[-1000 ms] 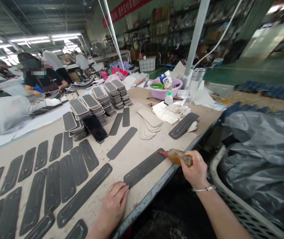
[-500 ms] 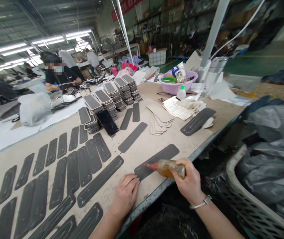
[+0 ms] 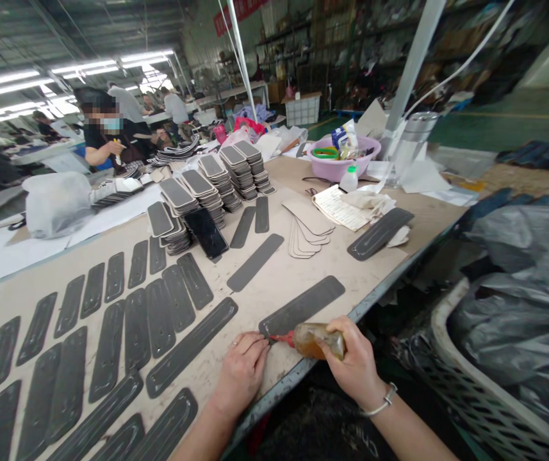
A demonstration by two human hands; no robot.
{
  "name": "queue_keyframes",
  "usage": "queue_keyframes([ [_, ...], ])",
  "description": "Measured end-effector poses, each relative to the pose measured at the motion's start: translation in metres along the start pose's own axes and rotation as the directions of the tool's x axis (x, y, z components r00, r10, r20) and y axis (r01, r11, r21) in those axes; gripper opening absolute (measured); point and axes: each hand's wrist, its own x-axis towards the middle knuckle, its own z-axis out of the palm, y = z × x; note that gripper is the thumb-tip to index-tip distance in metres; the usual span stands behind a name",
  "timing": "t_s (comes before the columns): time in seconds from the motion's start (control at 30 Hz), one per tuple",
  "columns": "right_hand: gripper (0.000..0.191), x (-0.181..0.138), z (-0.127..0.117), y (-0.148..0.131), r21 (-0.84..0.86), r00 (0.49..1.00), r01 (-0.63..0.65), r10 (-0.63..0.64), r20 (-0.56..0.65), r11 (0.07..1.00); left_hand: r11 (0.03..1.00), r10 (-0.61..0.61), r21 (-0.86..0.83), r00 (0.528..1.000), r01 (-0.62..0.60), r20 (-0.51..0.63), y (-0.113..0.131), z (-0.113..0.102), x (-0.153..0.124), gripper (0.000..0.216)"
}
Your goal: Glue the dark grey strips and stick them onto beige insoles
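My right hand (image 3: 353, 358) is wrapped around a squeeze glue bottle (image 3: 316, 339) with amber liquid and a red nozzle. The bottle lies nearly level, its nozzle tip at the near-left end of a dark grey strip (image 3: 305, 302) with rounded ends. At that same end, the closed fingers of my left hand (image 3: 244, 365) hold the strip's corner; the thumb is partly hidden. To the left lies another long grey strip (image 3: 192, 346) with a glossy line around its edge. Several shorter pieces (image 3: 161, 317) with similar shiny traces are laid out in rows.
Stacks of grey pieces (image 3: 200, 186) stand farther back, a black phone (image 3: 205, 234) leaning against them. Fanned beige pieces (image 3: 305, 234), a paper pad (image 3: 341, 206) and a purple basin (image 3: 344, 163) sit beyond. A plastic basket (image 3: 490, 390) stands right of the table edge. A masked co-worker is at back left.
My right hand has brought the bottle down and left, moving the nozzle from above the strip to its near end. My left hand stays nearly in place. The co-worker has raised a hand.
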Motion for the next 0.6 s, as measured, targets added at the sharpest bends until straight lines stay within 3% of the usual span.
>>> queue_keyframes([
  [0.17, 0.012, -0.003, -0.020, 0.008, -0.074, 0.999, 0.024, -0.026, -0.027, 0.997, 1.000, 0.023, 0.006, 0.999, -0.022, -0.031, 0.001, -0.001, 0.003, 0.018],
  [0.47, 0.016, 0.018, -0.078, 0.058, -0.411, 0.967, -0.013, -0.093, -0.237, 0.912, 0.998, 0.050, 0.026, 0.999, -0.049, -0.016, -0.006, 0.002, -0.001, 0.015],
  [0.6, 0.016, 0.025, -0.085, 0.060, -0.465, 0.942, -0.023, -0.137, -0.306, 0.885, 0.999, 0.050, 0.021, 0.999, -0.050, -0.012, -0.006, 0.003, 0.000, 0.015],
])
